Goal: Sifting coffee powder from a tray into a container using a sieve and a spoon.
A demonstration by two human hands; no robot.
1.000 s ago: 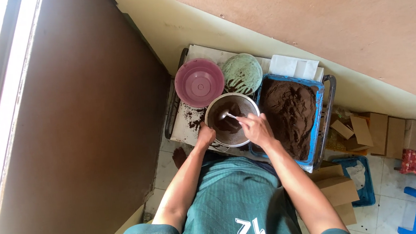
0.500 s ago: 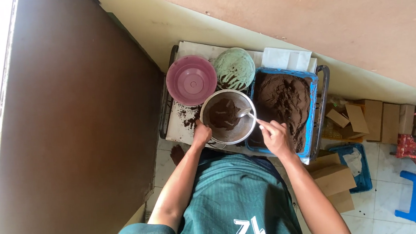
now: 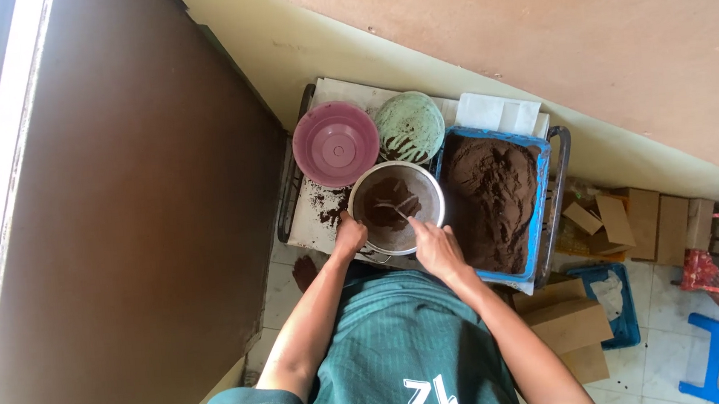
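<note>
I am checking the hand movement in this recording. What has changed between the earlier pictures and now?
The right hand, which was beside the blue tray of brown powder, has moved back left to the metal bowl, and its spoon stands in the powder there. The left hand stays on the bowl's rim. The pink bowl and green bowl kept their places.

Plain brown cardboard boxes [image 3: 567,322] lie on the floor at right, beside a blue crate [image 3: 615,293].

The sieve [image 3: 396,206] looks like dull metal mesh, the pink bowl [image 3: 336,143] smooth glossy plastic, the brown powder [image 3: 489,200] coarse and matt.
</note>
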